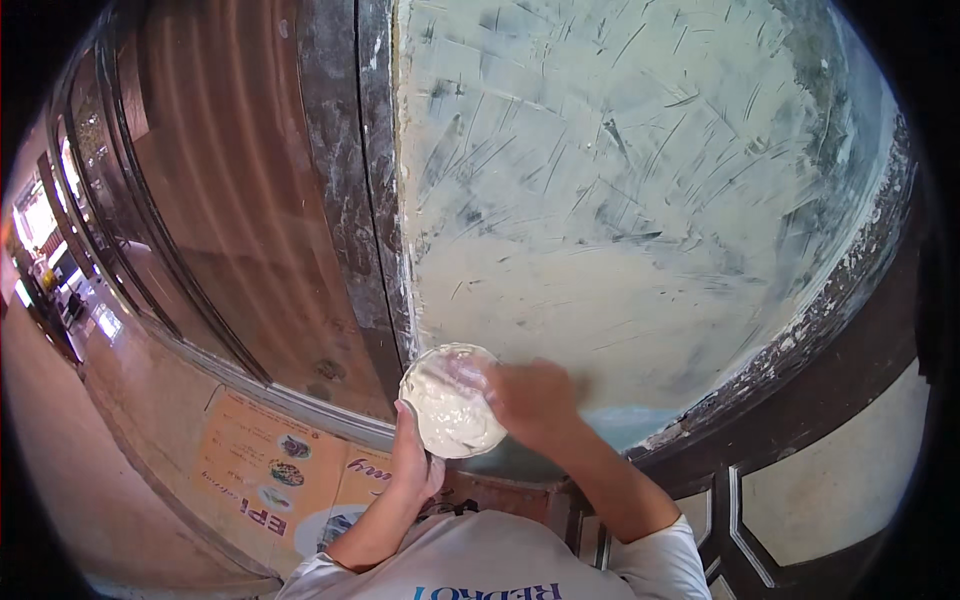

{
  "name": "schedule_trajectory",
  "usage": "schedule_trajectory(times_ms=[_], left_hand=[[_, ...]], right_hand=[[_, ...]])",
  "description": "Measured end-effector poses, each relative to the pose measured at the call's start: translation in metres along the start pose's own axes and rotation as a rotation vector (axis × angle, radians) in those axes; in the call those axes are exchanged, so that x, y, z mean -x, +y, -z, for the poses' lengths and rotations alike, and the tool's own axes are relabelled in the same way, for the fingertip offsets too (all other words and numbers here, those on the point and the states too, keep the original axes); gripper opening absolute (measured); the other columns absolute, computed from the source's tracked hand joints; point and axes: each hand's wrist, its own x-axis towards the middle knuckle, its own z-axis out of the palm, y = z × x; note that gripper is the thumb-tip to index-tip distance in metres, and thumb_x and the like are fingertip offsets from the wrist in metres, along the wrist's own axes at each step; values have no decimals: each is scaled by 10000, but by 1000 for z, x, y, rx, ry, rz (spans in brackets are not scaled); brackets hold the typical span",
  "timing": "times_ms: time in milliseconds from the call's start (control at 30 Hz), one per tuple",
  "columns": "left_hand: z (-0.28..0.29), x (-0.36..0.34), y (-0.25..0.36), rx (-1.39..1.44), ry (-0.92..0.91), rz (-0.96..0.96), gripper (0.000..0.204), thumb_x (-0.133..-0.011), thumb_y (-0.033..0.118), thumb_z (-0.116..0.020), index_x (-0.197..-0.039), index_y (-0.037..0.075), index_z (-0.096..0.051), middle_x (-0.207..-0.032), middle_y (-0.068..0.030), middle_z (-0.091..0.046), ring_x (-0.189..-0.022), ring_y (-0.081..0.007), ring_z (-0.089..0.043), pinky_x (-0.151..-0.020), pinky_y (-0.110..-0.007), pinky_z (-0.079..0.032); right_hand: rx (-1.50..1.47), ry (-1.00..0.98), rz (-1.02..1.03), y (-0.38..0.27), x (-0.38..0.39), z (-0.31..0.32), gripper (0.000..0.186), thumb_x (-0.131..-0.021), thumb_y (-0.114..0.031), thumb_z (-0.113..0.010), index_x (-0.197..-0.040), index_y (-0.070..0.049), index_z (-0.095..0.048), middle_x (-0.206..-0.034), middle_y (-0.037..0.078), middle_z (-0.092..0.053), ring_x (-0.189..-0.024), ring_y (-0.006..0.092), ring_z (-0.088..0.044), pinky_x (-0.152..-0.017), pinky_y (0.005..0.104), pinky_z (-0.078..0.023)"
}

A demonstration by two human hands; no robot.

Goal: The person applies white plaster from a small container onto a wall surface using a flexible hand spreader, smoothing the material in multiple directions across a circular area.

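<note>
My left hand [412, 462] grips a round, shallow tub [404, 388] from its lower left side, the thumb up by the rim. Thick cream-coloured putty [450, 412] fills the tub and coats its inner edge. Over the tub's right rim, my right hand [530, 398] is closed and slightly smeared by motion. A pale, blurred shape [465, 370] reaches from its fingers into the putty; I cannot make out what it is. Just beyond the tub stands a flat panel [610, 220] covered with uneven pale filler, with dark streaks showing through.
Dark, putty-flecked frame strips [365, 180] border the panel at left. A brown ridged surface [230, 190] lies farther left. An orange printed banner [250, 470] is at lower left. Dark woodwork with pale inset panels [820, 490] stands at lower right.
</note>
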Motion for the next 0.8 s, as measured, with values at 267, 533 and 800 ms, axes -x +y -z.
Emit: schedule_trajectory(times_ms=[267,533,800], left_hand=[[-3,2,7,-17,-1,0,670,-1035,539,-328,-1500,58,-300,-1512,-91,-407,-1369,-237,-426,-1144,-388,-353],[-3,5,11,-56,-43,-5,700,-1021,575,-309,-1517,82,-281,-1524,-116,-385,-1374,-275,-422,-1141,-427,-366],[-4,6,11,-33,-38,43,696,-1020,575,-315,-1509,80,-293,-1515,-116,-395,-1367,-279,-428,-1140,-432,-365]], right_hand=[[-121,178,83,-9,6,-20,427,-821,-130,-666,-1236,-78,-578,-726,63,-630,-655,300,-623,-586,416,-468],[-278,250,-203,10,7,-2,308,-980,-216,-555,-1194,6,-564,-822,173,-675,-698,363,-663,-678,396,-530],[-272,175,-132,15,11,23,252,-945,-201,-602,-1135,-36,-588,-736,117,-650,-638,329,-631,-597,386,-487]])
